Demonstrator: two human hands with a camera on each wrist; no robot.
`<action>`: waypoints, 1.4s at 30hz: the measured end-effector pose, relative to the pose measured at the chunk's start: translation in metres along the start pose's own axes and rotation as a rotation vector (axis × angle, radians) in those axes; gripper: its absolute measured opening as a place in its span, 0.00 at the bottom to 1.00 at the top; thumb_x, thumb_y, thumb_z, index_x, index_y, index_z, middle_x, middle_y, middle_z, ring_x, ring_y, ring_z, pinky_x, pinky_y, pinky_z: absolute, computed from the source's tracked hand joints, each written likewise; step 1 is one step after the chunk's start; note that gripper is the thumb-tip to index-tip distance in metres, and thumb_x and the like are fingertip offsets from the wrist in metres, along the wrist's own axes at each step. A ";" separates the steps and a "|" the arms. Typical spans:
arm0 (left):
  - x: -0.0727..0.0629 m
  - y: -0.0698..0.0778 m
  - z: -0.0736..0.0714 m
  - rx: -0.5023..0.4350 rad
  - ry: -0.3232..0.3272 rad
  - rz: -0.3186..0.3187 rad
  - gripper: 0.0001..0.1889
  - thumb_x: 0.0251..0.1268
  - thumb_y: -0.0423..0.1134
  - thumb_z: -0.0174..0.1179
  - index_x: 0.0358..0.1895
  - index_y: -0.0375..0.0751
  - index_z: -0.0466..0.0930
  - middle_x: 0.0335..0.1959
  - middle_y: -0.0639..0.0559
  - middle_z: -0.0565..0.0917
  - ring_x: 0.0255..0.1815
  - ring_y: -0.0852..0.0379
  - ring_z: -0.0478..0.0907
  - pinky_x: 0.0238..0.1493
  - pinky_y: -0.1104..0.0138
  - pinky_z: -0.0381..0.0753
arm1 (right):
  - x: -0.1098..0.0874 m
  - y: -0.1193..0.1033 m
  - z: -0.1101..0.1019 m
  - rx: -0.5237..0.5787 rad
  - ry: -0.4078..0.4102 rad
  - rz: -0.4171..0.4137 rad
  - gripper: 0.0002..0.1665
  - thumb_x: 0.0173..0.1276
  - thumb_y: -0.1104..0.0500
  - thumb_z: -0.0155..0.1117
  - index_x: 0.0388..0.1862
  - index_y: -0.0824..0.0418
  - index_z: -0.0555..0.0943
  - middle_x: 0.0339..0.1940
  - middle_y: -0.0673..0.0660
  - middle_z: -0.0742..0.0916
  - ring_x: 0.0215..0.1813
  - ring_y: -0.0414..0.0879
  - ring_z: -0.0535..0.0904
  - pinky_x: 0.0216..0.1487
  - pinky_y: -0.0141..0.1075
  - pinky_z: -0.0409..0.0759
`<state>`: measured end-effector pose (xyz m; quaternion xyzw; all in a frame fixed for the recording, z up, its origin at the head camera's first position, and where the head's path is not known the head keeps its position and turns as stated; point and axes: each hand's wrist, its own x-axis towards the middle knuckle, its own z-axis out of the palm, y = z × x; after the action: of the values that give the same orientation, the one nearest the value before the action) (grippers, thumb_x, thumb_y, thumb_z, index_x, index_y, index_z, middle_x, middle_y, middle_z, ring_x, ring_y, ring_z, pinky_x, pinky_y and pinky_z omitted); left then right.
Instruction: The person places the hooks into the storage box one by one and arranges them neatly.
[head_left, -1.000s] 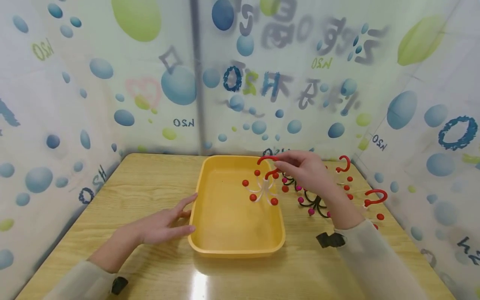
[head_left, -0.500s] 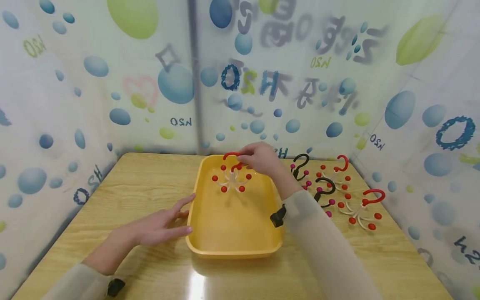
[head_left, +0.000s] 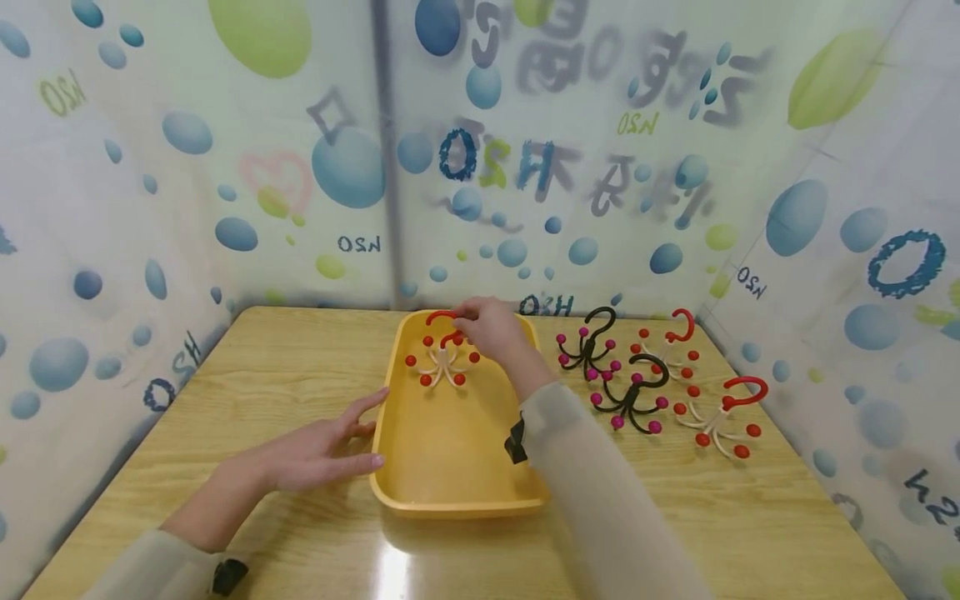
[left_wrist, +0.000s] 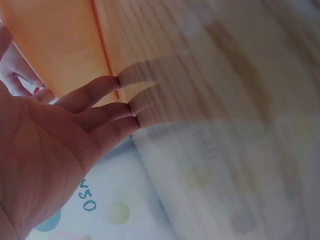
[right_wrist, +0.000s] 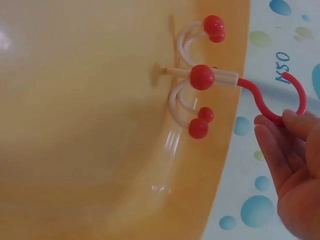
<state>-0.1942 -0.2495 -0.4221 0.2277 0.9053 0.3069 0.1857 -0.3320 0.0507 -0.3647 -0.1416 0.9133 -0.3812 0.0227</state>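
Observation:
My right hand (head_left: 491, 329) pinches the red hook of a white multi-armed hanger hook (head_left: 442, 357) between thumb and fingers. The right wrist view shows its pale stem (right_wrist: 225, 78) upright, the curved arms tipped with red balls, and the foot right at the floor of the yellow tray (head_left: 450, 454). This hanger hook is inside the tray, toward the far left corner. My left hand (head_left: 318, 454) lies with fingers spread along the tray's left side, thumb at the rim. In the left wrist view its extended fingertips (left_wrist: 125, 107) meet the tray's outer wall and the table.
Right of the tray on the wooden table (head_left: 300, 358) stand two black hanger hooks with pink balls, a far one (head_left: 589, 346) and a nearer one (head_left: 632, 398). Beyond them are two more red-and-white hanger hooks (head_left: 726, 406). Patterned curtains (head_left: 300, 167) surround the table.
My right hand has carried the red-and-white hanger hook leftward from the tray's right side and lowered it toward the tray's far left. My left hand has stayed at the tray.

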 end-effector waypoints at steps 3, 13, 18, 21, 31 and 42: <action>0.001 0.001 0.000 0.006 0.003 0.013 0.49 0.81 0.65 0.59 0.93 0.61 0.40 0.80 0.32 0.75 0.83 0.24 0.66 0.80 0.26 0.61 | 0.000 0.004 0.002 -0.030 0.013 -0.014 0.24 0.87 0.57 0.63 0.77 0.43 0.83 0.54 0.59 0.92 0.23 0.44 0.74 0.27 0.32 0.75; 0.002 0.001 0.001 -0.002 0.006 -0.018 0.49 0.81 0.65 0.58 0.93 0.61 0.40 0.80 0.35 0.75 0.84 0.26 0.66 0.80 0.26 0.61 | 0.001 0.006 0.004 -0.066 0.020 -0.030 0.27 0.85 0.60 0.65 0.76 0.37 0.82 0.60 0.53 0.91 0.20 0.43 0.65 0.25 0.30 0.67; 0.001 0.000 0.001 0.011 0.009 -0.021 0.49 0.81 0.66 0.58 0.93 0.62 0.39 0.80 0.34 0.75 0.83 0.25 0.67 0.79 0.26 0.62 | -0.002 0.004 0.005 -0.087 0.027 -0.026 0.27 0.85 0.59 0.65 0.76 0.36 0.82 0.59 0.53 0.91 0.19 0.44 0.67 0.24 0.30 0.69; 0.001 0.000 0.001 0.014 0.008 -0.020 0.49 0.81 0.66 0.58 0.93 0.64 0.38 0.80 0.34 0.75 0.82 0.25 0.68 0.79 0.25 0.62 | -0.003 0.004 0.006 -0.095 0.038 -0.027 0.27 0.85 0.59 0.65 0.76 0.36 0.82 0.55 0.53 0.92 0.19 0.44 0.68 0.24 0.30 0.69; 0.003 0.001 0.000 0.026 -0.019 -0.046 0.48 0.82 0.67 0.57 0.92 0.69 0.37 0.81 0.32 0.74 0.81 0.22 0.69 0.77 0.24 0.63 | -0.005 0.005 0.006 -0.070 0.030 -0.024 0.27 0.85 0.58 0.65 0.77 0.37 0.81 0.43 0.57 0.91 0.18 0.44 0.69 0.23 0.30 0.69; 0.001 0.002 0.001 0.030 -0.011 -0.031 0.48 0.82 0.67 0.57 0.92 0.69 0.37 0.80 0.33 0.75 0.80 0.23 0.69 0.78 0.25 0.62 | -0.010 0.002 -0.001 -0.247 -0.024 -0.116 0.34 0.86 0.54 0.65 0.86 0.37 0.70 0.32 0.58 0.85 0.18 0.42 0.69 0.25 0.29 0.72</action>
<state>-0.1942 -0.2468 -0.4214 0.2182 0.9122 0.2890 0.1919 -0.3228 0.0556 -0.3665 -0.2006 0.9432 -0.2647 -0.0062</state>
